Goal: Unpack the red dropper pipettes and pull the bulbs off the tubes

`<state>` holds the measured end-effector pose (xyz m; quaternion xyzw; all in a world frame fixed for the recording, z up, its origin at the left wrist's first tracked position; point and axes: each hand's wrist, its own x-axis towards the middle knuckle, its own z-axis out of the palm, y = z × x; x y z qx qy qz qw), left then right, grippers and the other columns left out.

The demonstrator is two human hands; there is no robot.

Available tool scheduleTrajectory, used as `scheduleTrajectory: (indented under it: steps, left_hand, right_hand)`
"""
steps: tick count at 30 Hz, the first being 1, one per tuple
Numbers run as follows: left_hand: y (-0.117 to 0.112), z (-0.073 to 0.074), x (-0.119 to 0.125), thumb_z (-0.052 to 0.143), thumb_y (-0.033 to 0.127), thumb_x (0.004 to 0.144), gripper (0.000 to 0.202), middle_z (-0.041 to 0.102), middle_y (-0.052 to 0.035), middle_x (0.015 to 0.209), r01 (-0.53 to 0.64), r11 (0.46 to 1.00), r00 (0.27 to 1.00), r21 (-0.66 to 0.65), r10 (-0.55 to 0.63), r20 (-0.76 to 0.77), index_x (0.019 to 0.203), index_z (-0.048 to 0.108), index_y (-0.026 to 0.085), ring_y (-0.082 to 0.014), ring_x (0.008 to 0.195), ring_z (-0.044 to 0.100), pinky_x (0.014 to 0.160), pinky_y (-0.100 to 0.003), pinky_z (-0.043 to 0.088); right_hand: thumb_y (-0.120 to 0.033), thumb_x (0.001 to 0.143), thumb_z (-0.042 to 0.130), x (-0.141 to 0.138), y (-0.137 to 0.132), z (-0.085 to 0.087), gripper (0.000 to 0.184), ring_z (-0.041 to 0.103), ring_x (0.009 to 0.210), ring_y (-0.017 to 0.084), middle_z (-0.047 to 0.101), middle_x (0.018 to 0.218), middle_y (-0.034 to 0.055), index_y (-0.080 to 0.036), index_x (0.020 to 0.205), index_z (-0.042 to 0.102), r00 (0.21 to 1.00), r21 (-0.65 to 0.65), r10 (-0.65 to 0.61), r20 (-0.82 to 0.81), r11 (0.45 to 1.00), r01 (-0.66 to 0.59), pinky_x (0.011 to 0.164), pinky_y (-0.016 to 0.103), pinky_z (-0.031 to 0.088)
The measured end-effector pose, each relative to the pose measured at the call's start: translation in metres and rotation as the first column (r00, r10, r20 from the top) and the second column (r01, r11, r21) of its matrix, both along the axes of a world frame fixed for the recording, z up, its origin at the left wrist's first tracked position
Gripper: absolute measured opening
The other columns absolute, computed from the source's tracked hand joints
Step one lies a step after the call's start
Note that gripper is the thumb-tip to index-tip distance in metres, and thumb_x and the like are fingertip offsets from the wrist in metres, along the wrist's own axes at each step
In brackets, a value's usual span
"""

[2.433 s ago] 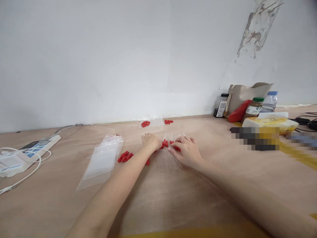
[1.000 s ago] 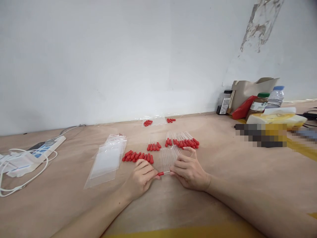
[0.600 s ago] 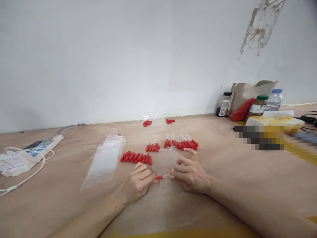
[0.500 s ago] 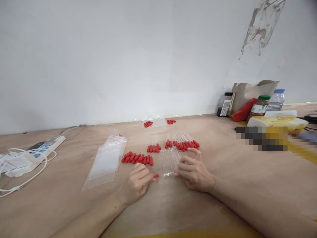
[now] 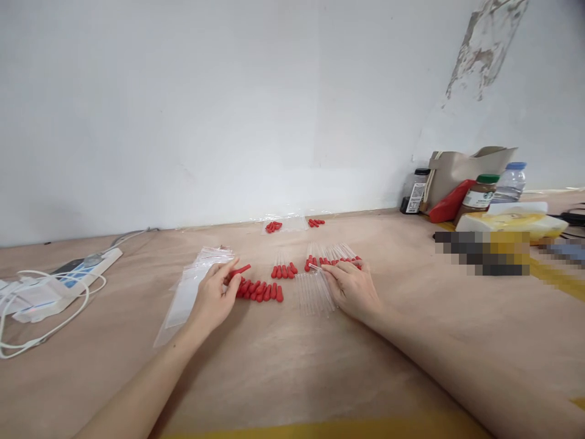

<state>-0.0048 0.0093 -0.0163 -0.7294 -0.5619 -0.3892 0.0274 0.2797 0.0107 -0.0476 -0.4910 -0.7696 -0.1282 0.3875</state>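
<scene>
My left hand (image 5: 214, 300) pinches a red rubber bulb (image 5: 241, 269) between thumb and fingers, at the left end of a row of loose red bulbs (image 5: 261, 290). My right hand (image 5: 351, 289) pinches a clear glass tube (image 5: 316, 267) and holds it over a fan of bare glass tubes (image 5: 313, 293) lying on the table. Behind it lie assembled droppers with red bulbs (image 5: 336, 256), and a small separate group of droppers (image 5: 283, 269) lies between the hands.
A stack of clear zip bags (image 5: 194, 285) lies left of my left hand. A power strip with white cables (image 5: 55, 281) is far left. Two bagged lots of red bulbs (image 5: 292, 224) sit by the wall. Bottles, a jar and a beige bag (image 5: 470, 183) stand at right.
The bulb and the tube, held together near me a second ago, came apart. My left hand carried the bulb up-left to the bulb row; my right hand moved the tube back to the fan.
</scene>
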Motion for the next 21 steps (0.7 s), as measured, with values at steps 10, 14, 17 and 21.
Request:
scheduleTrajectory:
  steps: [10, 14, 17, 21]
  left_hand:
    - [0.002, -0.002, -0.01, 0.05, 0.036, 0.078, 0.018, 0.062, 0.0001, 0.081, -0.021, 0.995, 0.98, -0.096, 0.002, -0.197, 0.085, 0.059, 0.023, -0.0172, 0.073, 0.053, 0.062, -0.027, 0.041]
    - [0.004, -0.002, -0.016, 0.049, 0.039, 0.077, 0.022, 0.063, -0.0001, 0.084, -0.03, 0.987, 0.985, -0.156, 0.002, -0.172, 0.085, 0.061, 0.023, -0.0176, 0.074, 0.053, 0.059, -0.026, 0.04]
    - [0.004, 0.0, -0.017, 0.049, 0.043, 0.076, 0.026, 0.064, -0.0007, 0.084, -0.033, 0.982, 0.991, -0.184, 0.009, -0.132, 0.085, 0.062, 0.022, -0.0174, 0.073, 0.053, 0.058, -0.025, 0.039]
    - [0.005, 0.0, -0.017, 0.049, 0.045, 0.076, 0.028, 0.063, -0.0009, 0.086, -0.081, 0.989, 0.996, -0.121, 0.077, -0.034, 0.085, 0.062, 0.022, -0.0166, 0.072, 0.051, 0.055, -0.024, 0.038]
  right_hand:
    - [-0.02, 0.083, 0.043, -0.01, -0.002, -0.005, 0.024, 0.047, 0.062, 0.011, 0.058, 0.061, 0.0004, -0.02, 0.076, 0.065, 0.988, 0.072, 0.02, 0.156, 0.997, -0.032, 0.077, 0.034, 0.021]
    - [-0.024, 0.082, 0.044, -0.012, -0.004, -0.006, 0.022, 0.046, 0.064, 0.012, 0.058, 0.063, 0.0006, -0.02, 0.078, 0.065, 0.984, 0.043, 0.057, 0.167, 0.997, -0.064, 0.077, 0.035, 0.02]
    - [-0.031, 0.081, 0.046, -0.014, -0.005, -0.007, 0.022, 0.045, 0.066, 0.013, 0.058, 0.064, 0.0011, -0.02, 0.076, 0.064, 0.978, 0.028, 0.085, 0.189, 0.995, -0.091, 0.077, 0.036, 0.02]
    - [-0.041, 0.079, 0.049, -0.015, -0.006, -0.009, 0.027, 0.045, 0.068, 0.014, 0.058, 0.067, 0.0021, -0.019, 0.077, 0.064, 0.973, 0.02, 0.113, 0.203, 0.993, -0.119, 0.077, 0.036, 0.02]
